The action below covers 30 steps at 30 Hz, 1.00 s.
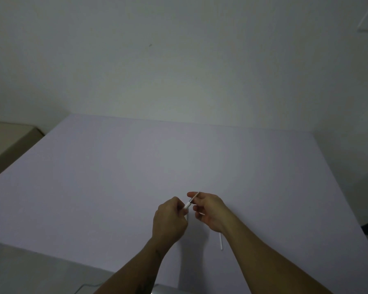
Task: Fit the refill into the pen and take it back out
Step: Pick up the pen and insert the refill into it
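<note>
While both forearms reach in from near edge, white tube lies on counter just behind right wrist. Left hand clenched around white pen. Right hand pinches thin refill at pen's mouth, between hands. Refill tip points up and away. Insertion depth unclear.

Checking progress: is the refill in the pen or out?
Partly in: the refill sticks out of the pen, held between both hands.
</note>
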Tool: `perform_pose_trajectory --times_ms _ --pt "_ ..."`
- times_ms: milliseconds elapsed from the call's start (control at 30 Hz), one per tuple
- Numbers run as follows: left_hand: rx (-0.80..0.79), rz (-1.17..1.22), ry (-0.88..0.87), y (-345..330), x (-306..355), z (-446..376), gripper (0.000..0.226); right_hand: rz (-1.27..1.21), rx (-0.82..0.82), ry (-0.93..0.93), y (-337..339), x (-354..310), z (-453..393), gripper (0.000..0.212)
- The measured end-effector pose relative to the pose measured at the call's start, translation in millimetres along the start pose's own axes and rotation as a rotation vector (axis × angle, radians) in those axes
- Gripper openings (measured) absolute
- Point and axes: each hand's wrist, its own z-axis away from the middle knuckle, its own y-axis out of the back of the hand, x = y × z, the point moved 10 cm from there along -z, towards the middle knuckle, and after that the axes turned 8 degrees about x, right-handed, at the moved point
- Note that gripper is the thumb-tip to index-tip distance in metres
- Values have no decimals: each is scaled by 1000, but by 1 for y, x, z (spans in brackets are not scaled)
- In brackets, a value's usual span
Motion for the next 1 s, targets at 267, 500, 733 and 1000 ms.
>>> perform_pose_trajectory --times_ms 267,500,733,1000 --pt "-2 5 -20 0 1 2 11 18 90 3 5 6 -2 15" --pt "9 -15 -11 4 -5 3 6 6 -2 5 -3 2 5 24" --pt "0 -41 -10 5 -12 5 8 57 33 -33 0 12 8 12" --pt "2 -54 -13 4 -12 4 10 20 48 6 -1 6 5 25"
